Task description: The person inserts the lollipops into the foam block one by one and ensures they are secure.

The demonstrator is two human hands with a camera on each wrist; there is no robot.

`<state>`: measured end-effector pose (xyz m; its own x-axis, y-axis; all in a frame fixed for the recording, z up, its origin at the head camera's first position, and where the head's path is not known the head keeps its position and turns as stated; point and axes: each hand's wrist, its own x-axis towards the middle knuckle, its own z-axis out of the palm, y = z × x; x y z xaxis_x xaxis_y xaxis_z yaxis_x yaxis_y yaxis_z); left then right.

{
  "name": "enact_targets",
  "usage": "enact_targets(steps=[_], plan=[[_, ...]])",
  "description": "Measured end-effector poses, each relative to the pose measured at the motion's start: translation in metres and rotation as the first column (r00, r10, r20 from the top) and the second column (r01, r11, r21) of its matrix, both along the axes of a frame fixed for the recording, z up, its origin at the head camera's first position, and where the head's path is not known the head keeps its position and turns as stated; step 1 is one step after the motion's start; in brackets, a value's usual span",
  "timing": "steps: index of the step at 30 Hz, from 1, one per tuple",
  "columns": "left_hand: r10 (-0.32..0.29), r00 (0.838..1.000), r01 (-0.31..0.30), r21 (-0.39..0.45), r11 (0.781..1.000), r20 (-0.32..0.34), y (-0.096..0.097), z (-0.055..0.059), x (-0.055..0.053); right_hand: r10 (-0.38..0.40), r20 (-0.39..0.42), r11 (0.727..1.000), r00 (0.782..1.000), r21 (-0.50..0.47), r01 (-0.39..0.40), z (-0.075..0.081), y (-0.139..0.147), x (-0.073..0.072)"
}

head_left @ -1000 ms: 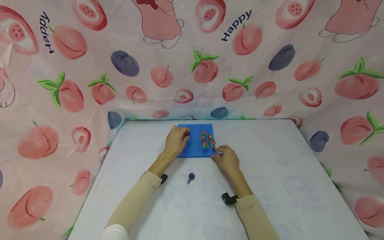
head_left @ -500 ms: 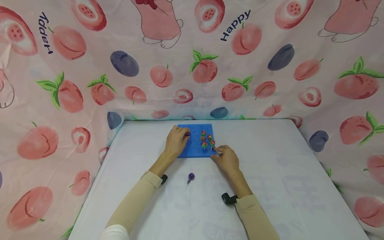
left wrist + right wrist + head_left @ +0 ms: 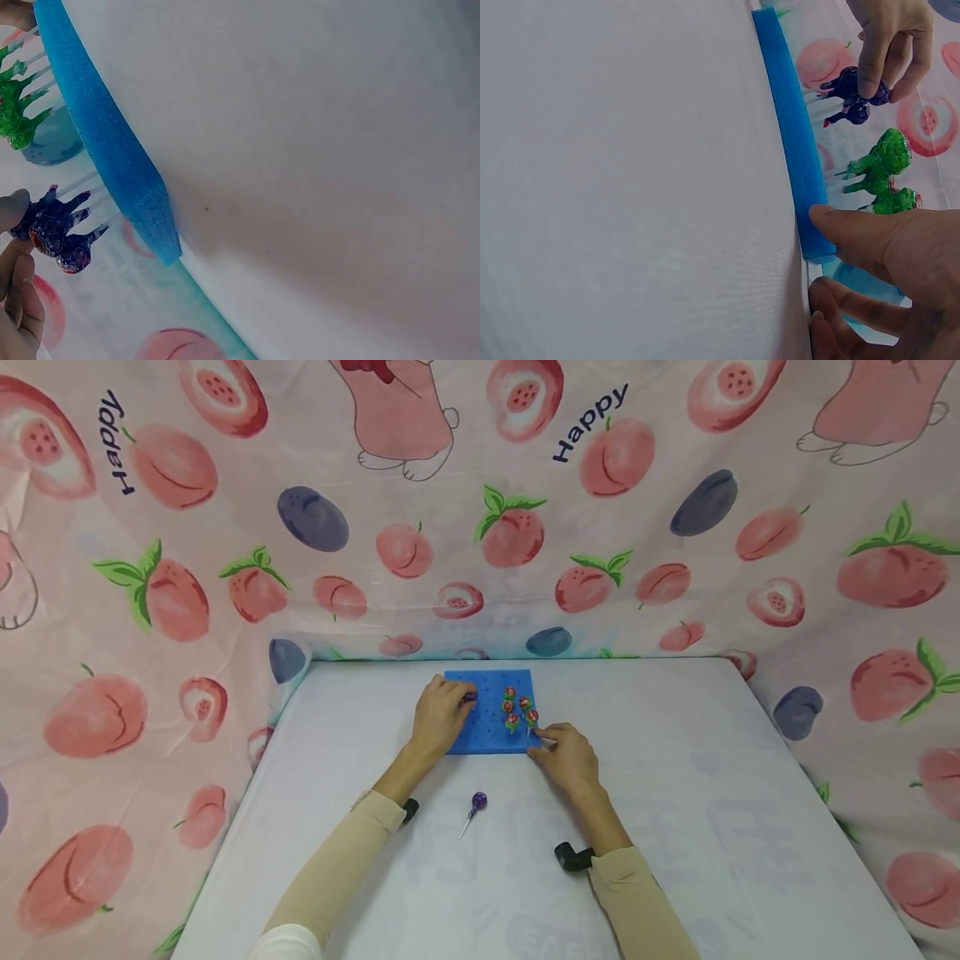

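My left hand pinches a purple-wrapped lollipop between thumb and fingers, over the left part of the blue foam board. In the left wrist view, other purple lollipops stand right beside the pinched one, sticks toward the board. Several lollipops in green and red wrappers stand upright in its right part. At the near right corner, my right hand holds the board, its thumb pressed on the front edge and the index finger along the right side.
One loose purple lollipop lies on the white table, nearer to me than the board. Rows of small holes dot the board's top. A fruit-print cloth hangs behind the table and along both sides.
Hardly anything differs. My left hand stays at the same spot with the purple lollipop, which turns or shifts very slightly; my right hand and the board keep still.
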<state>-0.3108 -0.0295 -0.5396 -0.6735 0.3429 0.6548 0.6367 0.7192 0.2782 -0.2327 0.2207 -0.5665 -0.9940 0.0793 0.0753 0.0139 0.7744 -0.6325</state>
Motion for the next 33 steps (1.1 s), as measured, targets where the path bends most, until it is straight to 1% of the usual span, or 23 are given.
enact_targets(steps=[5,13,20,22,24,30,33], plan=[[0.003,1.0,-0.003,0.002,1.0,-0.025,0.0016,-0.0005,0.0005,-0.003,0.004,1.0,1.0,-0.006,0.003,0.0018,-0.0004,0.0004],[0.019,1.0,-0.019,-0.01,1.0,0.01,0.0004,0.0017,0.0006,-0.003,0.007,1.0,1.0,-0.007,0.003,0.0004,-0.0004,0.0006],[0.028,0.999,-0.028,0.004,1.0,-0.039,0.0002,-0.0002,0.0002,-0.002,0.002,1.0,1.0,-0.008,0.002,-0.001,-0.0004,0.0005],[0.034,0.999,-0.034,0.004,0.999,-0.043,0.0004,-0.0004,-0.0003,-0.001,-0.002,1.0,1.0,-0.006,0.001,-0.0011,-0.0004,0.0002],[0.039,0.999,-0.039,-0.002,0.999,-0.033,0.0006,-0.0002,-0.0004,0.001,-0.005,1.0,1.0,-0.004,-0.001,-0.0011,-0.0003,0.0],[0.055,0.998,-0.054,-0.027,0.998,0.023,0.0015,0.001,-0.0001,-0.001,-0.005,1.0,1.0,-0.002,0.001,-0.0013,0.0,0.0001],[0.064,0.997,-0.063,-0.036,0.997,0.033,0.0019,-0.0001,-0.0005,-0.002,-0.002,1.0,1.0,-0.004,0.002,-0.0013,0.0,0.0004]])
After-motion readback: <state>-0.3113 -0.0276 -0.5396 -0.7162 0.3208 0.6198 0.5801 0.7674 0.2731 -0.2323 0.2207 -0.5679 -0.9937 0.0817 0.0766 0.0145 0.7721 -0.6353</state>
